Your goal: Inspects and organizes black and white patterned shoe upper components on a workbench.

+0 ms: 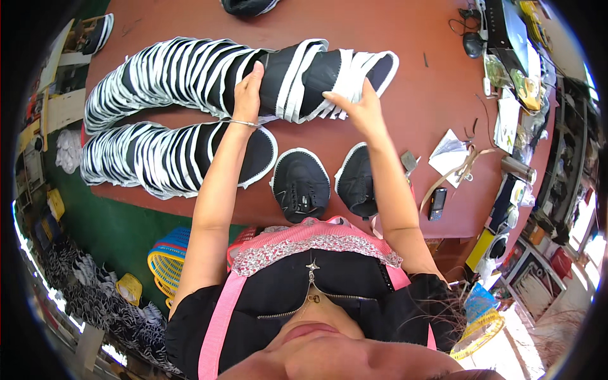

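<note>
A long row of nested black shoe uppers (171,73) with white edges lies across the red-brown table. My left hand (248,95) grips the row near its right part, thumb on top. At the row's right end, my right hand (362,113) grasps the last few uppers (351,71), which sit more loosely spaced; its thumb presses on the near side and its other fingers are partly hidden. A second nested row of uppers (158,158) rests nearer me on the left. Two separate black laced uppers (301,183) lie between my forearms, the right one partly covered by my arm.
To the right on the table (405,82) are a white paper (448,152), a tan strap (470,163), a black handheld device (437,204) and a metal tumbler (518,168). A computer mouse (472,44) sits at the far right. Baskets (168,263) stand below the near left edge.
</note>
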The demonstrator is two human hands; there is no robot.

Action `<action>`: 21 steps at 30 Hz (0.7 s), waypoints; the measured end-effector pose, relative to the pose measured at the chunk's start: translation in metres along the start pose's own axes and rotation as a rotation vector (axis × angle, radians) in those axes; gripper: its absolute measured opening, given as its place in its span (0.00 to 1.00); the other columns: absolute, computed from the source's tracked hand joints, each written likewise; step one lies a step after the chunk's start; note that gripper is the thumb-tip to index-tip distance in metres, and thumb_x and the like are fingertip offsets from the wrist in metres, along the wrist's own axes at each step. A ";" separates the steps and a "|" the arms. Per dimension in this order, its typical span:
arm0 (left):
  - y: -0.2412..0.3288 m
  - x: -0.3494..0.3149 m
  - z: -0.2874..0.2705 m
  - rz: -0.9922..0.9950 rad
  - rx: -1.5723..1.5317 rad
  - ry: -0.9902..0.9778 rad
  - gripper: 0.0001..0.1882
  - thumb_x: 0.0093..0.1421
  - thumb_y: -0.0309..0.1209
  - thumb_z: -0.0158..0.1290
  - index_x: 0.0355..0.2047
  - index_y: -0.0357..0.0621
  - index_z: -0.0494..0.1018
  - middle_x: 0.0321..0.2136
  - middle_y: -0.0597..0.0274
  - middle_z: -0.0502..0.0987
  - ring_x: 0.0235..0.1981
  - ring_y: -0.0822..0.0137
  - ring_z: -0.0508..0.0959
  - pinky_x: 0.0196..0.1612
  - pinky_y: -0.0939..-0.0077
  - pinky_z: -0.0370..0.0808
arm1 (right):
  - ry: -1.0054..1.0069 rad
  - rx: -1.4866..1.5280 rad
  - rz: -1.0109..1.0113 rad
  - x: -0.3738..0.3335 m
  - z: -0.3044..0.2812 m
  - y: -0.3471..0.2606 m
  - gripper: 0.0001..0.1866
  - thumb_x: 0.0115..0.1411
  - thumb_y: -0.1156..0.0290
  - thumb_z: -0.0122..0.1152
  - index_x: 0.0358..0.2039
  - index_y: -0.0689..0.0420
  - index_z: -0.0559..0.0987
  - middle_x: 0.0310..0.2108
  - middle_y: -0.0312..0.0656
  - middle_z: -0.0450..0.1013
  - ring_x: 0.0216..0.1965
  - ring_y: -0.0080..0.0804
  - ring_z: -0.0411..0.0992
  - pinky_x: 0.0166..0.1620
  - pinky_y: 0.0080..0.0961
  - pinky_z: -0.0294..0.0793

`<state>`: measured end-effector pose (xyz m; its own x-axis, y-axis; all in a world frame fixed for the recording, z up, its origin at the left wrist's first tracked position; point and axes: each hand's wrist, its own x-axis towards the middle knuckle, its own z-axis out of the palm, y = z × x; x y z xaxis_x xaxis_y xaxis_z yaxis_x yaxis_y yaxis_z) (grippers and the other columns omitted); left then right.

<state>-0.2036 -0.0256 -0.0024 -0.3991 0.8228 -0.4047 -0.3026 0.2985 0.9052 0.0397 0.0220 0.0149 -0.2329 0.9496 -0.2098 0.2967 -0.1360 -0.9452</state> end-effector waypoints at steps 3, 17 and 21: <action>-0.007 0.017 0.002 -0.049 -0.020 -0.071 0.31 0.71 0.52 0.51 0.49 0.30 0.80 0.45 0.56 0.82 0.46 0.70 0.80 0.53 0.78 0.73 | 0.152 -0.071 -0.002 -0.008 0.005 0.008 0.27 0.50 0.61 0.80 0.40 0.67 0.76 0.36 0.51 0.80 0.40 0.35 0.79 0.45 0.32 0.77; -0.022 -0.065 0.025 0.902 0.877 -0.039 0.24 0.62 0.34 0.62 0.54 0.31 0.73 0.53 0.39 0.75 0.52 0.46 0.77 0.57 0.59 0.73 | 0.170 -0.088 0.032 -0.037 -0.009 0.013 0.22 0.50 0.68 0.79 0.34 0.67 0.74 0.29 0.49 0.78 0.31 0.28 0.73 0.38 0.29 0.74; -0.030 -0.068 0.043 0.077 0.518 -0.250 0.29 0.57 0.39 0.69 0.51 0.30 0.75 0.41 0.50 0.82 0.43 0.61 0.82 0.49 0.67 0.78 | -0.016 0.035 -0.020 -0.048 -0.024 0.039 0.21 0.52 0.68 0.78 0.34 0.67 0.75 0.31 0.48 0.79 0.33 0.25 0.73 0.39 0.27 0.74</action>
<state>-0.1300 -0.0694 0.0035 -0.1676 0.9221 -0.3488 0.2074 0.3788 0.9019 0.0851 -0.0221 -0.0057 -0.2535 0.9476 -0.1945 0.2595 -0.1271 -0.9573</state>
